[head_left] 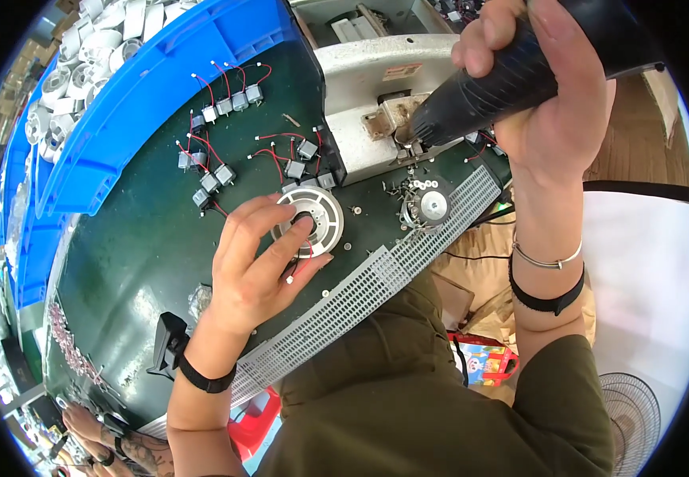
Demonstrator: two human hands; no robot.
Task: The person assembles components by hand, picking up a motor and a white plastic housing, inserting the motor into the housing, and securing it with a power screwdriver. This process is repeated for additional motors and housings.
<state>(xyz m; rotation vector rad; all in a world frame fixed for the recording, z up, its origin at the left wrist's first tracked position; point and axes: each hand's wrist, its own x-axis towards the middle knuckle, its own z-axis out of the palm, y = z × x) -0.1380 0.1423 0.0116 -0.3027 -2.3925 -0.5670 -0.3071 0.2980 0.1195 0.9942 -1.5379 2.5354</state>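
My left hand (pixel 251 266) holds a round white plastic housing (pixel 332 216) down on the green table, fingers closed over its rim and centre. A thin red wire with a small white connector (pixel 290 280) hangs out beside my thumb. In my raised right hand (pixel 555 119) is a black electric screwdriver (pixel 479 95), gripped around its body and tilted down to the left. The screwdriver's nose is at the front outlet of a pale metal screw feeder (pixel 360 87); its bit is too small to make out.
Several small grey motors (pixel 239 101) with red wires lie on the green mat (pixel 146 207). A round dish (pixel 433 207) with screws sits near a white perforated strip (pixel 360 290) along the table edge. A blue bin (pixel 154 87) of white parts stands left; another person's hands (pixel 82 421) show lower left.
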